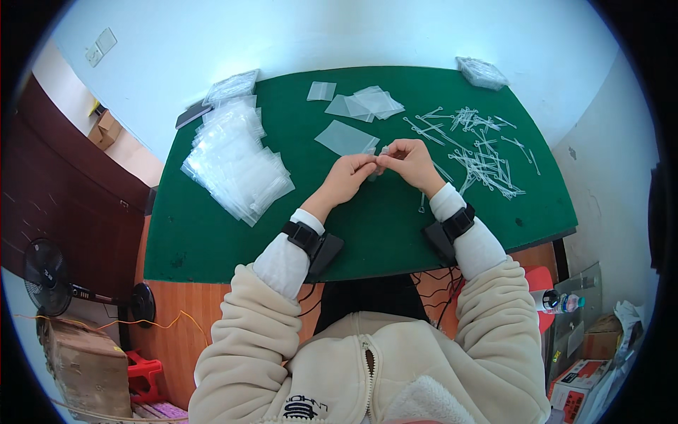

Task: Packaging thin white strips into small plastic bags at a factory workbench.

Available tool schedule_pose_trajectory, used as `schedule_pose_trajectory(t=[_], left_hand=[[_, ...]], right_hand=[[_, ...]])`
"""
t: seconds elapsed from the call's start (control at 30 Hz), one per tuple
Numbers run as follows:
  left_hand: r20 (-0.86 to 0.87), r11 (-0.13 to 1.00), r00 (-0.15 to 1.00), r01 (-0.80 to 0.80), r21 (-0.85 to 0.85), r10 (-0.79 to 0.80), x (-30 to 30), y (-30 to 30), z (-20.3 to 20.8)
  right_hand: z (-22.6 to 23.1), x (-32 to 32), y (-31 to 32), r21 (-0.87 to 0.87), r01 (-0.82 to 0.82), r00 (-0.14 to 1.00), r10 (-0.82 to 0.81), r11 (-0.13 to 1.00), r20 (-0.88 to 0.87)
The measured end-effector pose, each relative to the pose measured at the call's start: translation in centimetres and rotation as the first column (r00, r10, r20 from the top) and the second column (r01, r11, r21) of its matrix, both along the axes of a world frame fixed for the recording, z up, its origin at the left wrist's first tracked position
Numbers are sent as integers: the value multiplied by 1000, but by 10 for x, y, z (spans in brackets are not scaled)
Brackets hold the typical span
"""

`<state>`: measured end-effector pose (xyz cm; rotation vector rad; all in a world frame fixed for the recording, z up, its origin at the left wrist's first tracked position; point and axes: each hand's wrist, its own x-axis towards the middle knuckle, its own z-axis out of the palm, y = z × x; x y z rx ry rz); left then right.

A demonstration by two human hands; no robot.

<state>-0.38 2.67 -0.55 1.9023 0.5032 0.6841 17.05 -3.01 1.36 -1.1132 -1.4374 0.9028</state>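
My left hand and my right hand meet over the middle of the green-topped table. Fingers and thumbs of both pinch a small clear plastic bag, mostly hidden behind them. Just beyond my left fingers lies a flat clear bag. Farther back are several more clear bags and a small one. To the right of my right hand, thin silvery sticks with looped ends lie in loose heaps; a few reach close to my right wrist.
A large overlapping pile of clear bags covers the table's left side. Packed clear bundles stand at the back left and back right corner, near the wall. Cables hang below the front edge. A black fan stands at left.
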Motion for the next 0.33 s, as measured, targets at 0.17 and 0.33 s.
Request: schedule_pose_trajectory(t=[0.17, 0.33], left_hand=[[40, 1000, 999, 3, -25, -2, 1, -2, 0], [62, 999, 998, -9, -46, 12, 1, -3, 2]], right_hand=[[-1, 2, 0, -24, -12, 1000, 12, 1000, -9], [-3, 2, 2, -17, -20, 1000, 20, 1000, -4]])
